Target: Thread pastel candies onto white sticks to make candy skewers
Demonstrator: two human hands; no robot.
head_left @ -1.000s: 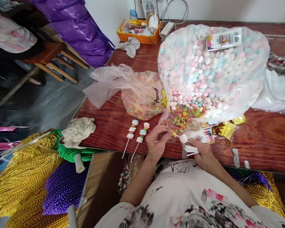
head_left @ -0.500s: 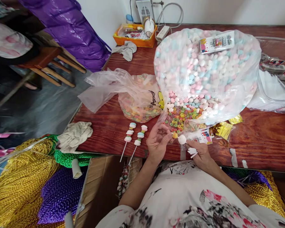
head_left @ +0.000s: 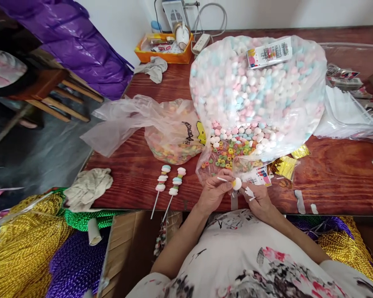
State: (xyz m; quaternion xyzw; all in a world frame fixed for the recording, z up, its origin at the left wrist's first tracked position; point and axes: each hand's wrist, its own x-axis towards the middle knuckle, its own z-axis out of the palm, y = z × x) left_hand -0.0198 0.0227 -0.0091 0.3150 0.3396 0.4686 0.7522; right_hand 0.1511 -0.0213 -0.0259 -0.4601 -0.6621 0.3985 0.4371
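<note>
Pinched yellow ring (head_left: 234,183) against white marshmallow (head_left: 238,184) with left grip (head_left: 214,192), above front of desk (head_left: 127,174), and clasped white sticks (head_left: 249,192) in right grip (head_left: 260,196), so probably risked cracking ring by too hard pushing, or dropping sticks by loosening.

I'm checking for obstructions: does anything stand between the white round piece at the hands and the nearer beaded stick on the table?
Yes: the left hand lies between the white round piece and that beaded stick. From hand to stick, only tabletop shows.
</note>
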